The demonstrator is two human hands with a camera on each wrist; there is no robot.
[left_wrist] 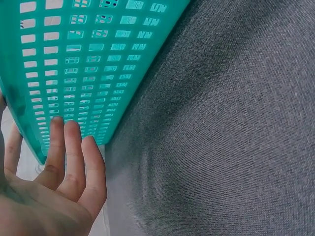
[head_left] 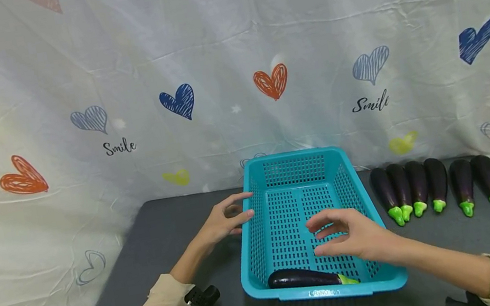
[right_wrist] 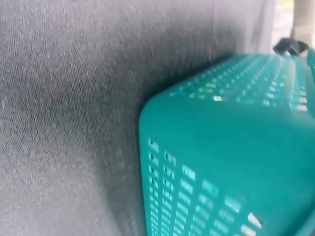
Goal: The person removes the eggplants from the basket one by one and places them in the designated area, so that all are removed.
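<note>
A blue-green plastic basket [head_left: 302, 178] stands on the dark table, with one eggplant [head_left: 300, 277] lying across its near end. My left hand [head_left: 222, 220] is at the basket's left side, its thumb and index finger at the rim. In the left wrist view, the fingers of my left hand [left_wrist: 59, 182] extend loosely along the perforated outer wall. Over the basket's right half hovers my right hand [head_left: 351, 235], fingers loosely bent and apart from the thumb, with nothing between them. The right wrist view shows the basket's corner [right_wrist: 221, 132], not that hand.
Several eggplants lie in a row at the table's right, green stems toward me; one of them [head_left: 463, 182] borders a small gap. A pale curtain [head_left: 233, 139] with printed hearts hangs behind the grey table cloth [head_left: 165, 224].
</note>
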